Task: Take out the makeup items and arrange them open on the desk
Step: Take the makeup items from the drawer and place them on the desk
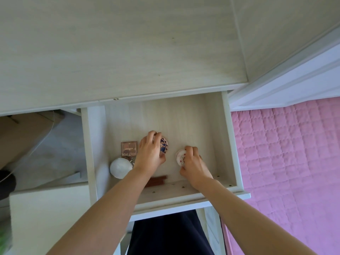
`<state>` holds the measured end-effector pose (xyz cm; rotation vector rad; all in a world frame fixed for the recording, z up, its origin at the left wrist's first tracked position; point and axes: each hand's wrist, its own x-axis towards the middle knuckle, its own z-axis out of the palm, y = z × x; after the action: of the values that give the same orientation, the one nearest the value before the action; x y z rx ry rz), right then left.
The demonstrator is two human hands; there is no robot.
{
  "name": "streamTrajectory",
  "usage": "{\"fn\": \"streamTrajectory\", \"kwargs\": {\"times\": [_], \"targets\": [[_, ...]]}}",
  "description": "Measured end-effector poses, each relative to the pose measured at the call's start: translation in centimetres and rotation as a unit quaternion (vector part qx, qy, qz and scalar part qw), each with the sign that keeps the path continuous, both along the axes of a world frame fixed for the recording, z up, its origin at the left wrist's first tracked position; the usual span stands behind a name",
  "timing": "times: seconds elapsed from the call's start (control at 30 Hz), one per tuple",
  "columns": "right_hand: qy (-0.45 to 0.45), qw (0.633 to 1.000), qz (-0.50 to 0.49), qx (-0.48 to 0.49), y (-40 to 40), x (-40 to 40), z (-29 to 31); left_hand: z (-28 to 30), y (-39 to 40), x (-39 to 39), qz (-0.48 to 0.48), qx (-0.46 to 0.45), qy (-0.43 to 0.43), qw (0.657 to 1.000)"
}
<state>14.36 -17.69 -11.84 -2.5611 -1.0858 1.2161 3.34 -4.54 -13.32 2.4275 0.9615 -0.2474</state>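
pale wooden drawer (228, 140): left hand (150, 153) curls its fingers round a round blue-patterned compact (164, 146); right hand (192, 162) grips a round white floral compact (180, 157) near the front edge.

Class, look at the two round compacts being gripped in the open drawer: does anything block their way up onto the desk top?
Nothing visible does. The left hand grips the blue-patterned compact, the right hand the white compact. The drawer is open above them, and the desk top shows bare.
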Motion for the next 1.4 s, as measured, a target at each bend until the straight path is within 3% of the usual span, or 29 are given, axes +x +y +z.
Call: {"fn": "streamTrajectory", "kwargs": {"times": [0.13,0.27,0.37,0.7,0.9,1.17,1.4], "targets": [[0.061,0.997,-0.022,0.045,-0.1,0.8,1.9,2.2,0.4,-0.3,0.1,-0.053,-0.063,0.992],[0.077,0.991,-0.065,0.089,0.2,1.2,3.6,4.6,0.7,-0.8,0.218,-0.045,-0.135,0.965],[0.083,0.985,-0.083,0.13,0.6,1.3,5.1,6.9,0.9,-1.1,0.253,-0.041,-0.184,0.949],[0.113,0.956,-0.123,0.24,3.9,1.5,10.9,13.4,1.6,-2.6,0.284,-0.019,-0.244,0.927],[0.094,0.946,-0.075,0.3,7.5,1.6,13.6,15.3,4.2,-3.5,0.283,0.002,-0.277,0.918],[0.085,0.945,-0.043,0.314,14.1,2.4,15.6,16.9,10.7,-4.0,0.229,0.054,-0.254,0.938],[0.015,0.951,-0.009,0.309,21.0,3.0,16.0,16.9,17.7,-3.9,0.173,0.072,-0.197,0.962]]}}
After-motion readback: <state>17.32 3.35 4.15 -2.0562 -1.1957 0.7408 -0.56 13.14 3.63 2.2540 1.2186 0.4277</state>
